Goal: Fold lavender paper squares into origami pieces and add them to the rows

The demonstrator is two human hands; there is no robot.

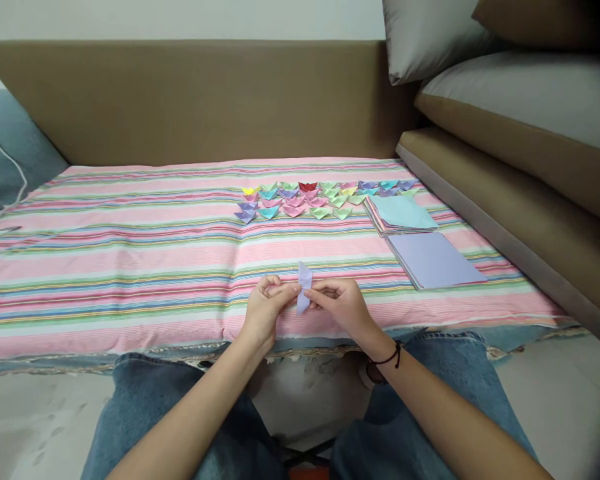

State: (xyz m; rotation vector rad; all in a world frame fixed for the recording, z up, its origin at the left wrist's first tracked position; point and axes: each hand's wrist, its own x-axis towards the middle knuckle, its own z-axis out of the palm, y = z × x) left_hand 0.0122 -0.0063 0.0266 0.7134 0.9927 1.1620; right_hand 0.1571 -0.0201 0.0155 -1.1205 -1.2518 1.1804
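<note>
A small piece of folded lilac paper is held upright above the front part of the striped cloth. My left hand pinches its left edge between thumb and fingers. From the other side, my right hand grips it with thumb and forefinger, close to the left fingertips. Farther back, several folded paper boats in pink, green, blue, purple, yellow and red stand in rows. To the right lie a stack of lilac paper sheets and, behind it, a stack topped with light blue paper.
The pink striped cloth covers the sofa seat, with its fringed edge hanging just before my knees. Brown and grey cushions are piled along the right. A brown backrest closes off the back. A white cable lies at the far left.
</note>
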